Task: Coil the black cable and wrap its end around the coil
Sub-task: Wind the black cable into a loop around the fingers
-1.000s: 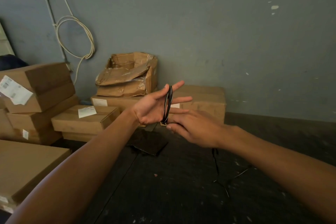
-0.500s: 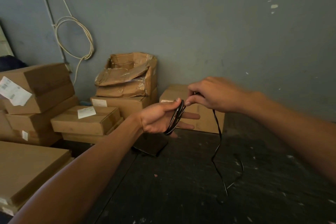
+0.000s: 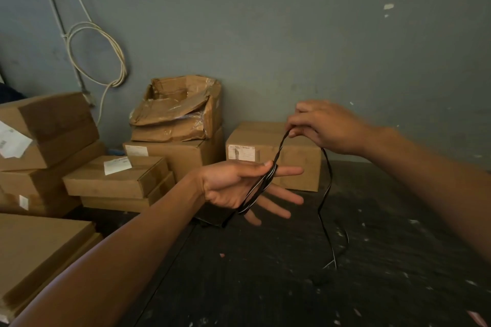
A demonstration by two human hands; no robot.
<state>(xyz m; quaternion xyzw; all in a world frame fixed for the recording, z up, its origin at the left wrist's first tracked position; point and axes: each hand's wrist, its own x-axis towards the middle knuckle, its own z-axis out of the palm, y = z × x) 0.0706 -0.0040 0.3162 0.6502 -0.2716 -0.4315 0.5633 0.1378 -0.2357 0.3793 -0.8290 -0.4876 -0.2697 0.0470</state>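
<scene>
Several turns of the black cable [image 3: 259,188] are looped around my left hand [image 3: 233,186], which is held out flat, palm toward me, fingers spread and thumb pressing the loops. From the thumb a strand rises to my right hand [image 3: 324,126], up and to the right, where fingertips pinch it. Past that hand the loose cable tail [image 3: 325,210] hangs down and trails on the dark floor.
Cardboard boxes are stacked against the grey wall: a labelled box [image 3: 273,156] behind my hands, a crumpled open box [image 3: 178,109] on another, more stacks at the left [image 3: 50,138]. A white cable coil [image 3: 98,53] hangs on the wall. The dark floor [image 3: 265,287] lies below.
My right hand has pulled the strand up and to the right, away from the left hand. The left hand has dropped a little and tilted, with the loops slanting across the palm.
</scene>
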